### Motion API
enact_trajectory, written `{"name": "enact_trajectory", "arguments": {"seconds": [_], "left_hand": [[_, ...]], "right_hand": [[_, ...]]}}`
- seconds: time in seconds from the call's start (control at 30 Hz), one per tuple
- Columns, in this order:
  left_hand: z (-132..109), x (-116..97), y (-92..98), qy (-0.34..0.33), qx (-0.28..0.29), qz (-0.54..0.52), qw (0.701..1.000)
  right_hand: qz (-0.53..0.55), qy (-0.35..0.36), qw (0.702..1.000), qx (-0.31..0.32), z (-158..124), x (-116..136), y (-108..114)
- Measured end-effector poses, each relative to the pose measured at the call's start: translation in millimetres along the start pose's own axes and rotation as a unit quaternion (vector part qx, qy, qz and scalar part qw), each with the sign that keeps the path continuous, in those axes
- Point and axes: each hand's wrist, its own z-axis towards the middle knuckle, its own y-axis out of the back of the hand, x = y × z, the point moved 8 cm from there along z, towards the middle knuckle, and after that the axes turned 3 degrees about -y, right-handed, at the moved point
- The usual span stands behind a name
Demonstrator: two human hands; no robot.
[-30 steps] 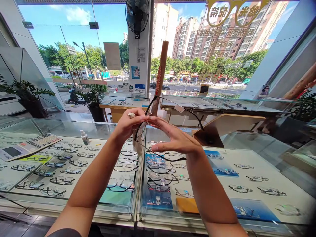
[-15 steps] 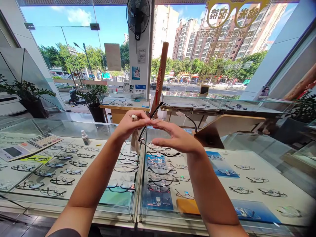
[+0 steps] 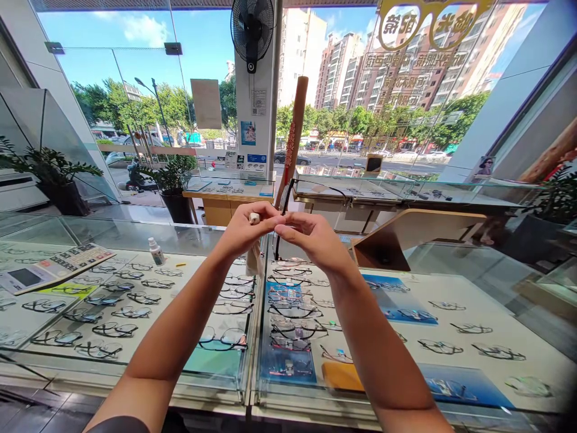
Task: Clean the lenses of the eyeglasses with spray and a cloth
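My left hand [image 3: 246, 230] and my right hand [image 3: 313, 237] meet above the glass counter, fingertips together. A pair of dark-framed eyeglasses [image 3: 283, 207] stands between them, one thin temple rising upright; the lenses are hidden behind my fingers. A pale cleaning cloth [image 3: 255, 260] hangs below my left hand, which seems to hold it. My right fingers are curled around the frame. A small cream-coloured object [image 3: 255, 218] sits on the back of my left hand.
The glass display counter [image 3: 135, 240] holds several rows of eyeglasses on pale boards. A small spray bottle [image 3: 155, 251] and a printed card [image 3: 56, 267] stand at left. A tan angled stand [image 3: 396, 237] is at right, with a further counter behind.
My right hand has curled from flat, spread fingers to a closed grip. The eyeglasses have turned upright, with the temple now pointing up, and less of the cloth shows.
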Motion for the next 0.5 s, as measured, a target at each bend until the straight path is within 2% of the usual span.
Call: {"name": "enact_trajectory", "arguments": {"seconds": [0.2, 0.33, 0.5], "left_hand": [[-1, -4, -5.4, -0.004, 0.01, -0.028, 1.0], [-1, -9, -2.7, -0.022, 0.006, -0.03, 0.999], [-3, -8, -2.4, -0.006, 0.066, 0.003, 0.998]], "right_hand": [[0.022, -0.005, 0.999, -0.043, -1, 3, 7], [0.039, 0.013, 0.998, -0.046, -4, 12, 11], [0.039, 0.028, 0.999, -0.022, -6, 22, 8]]}}
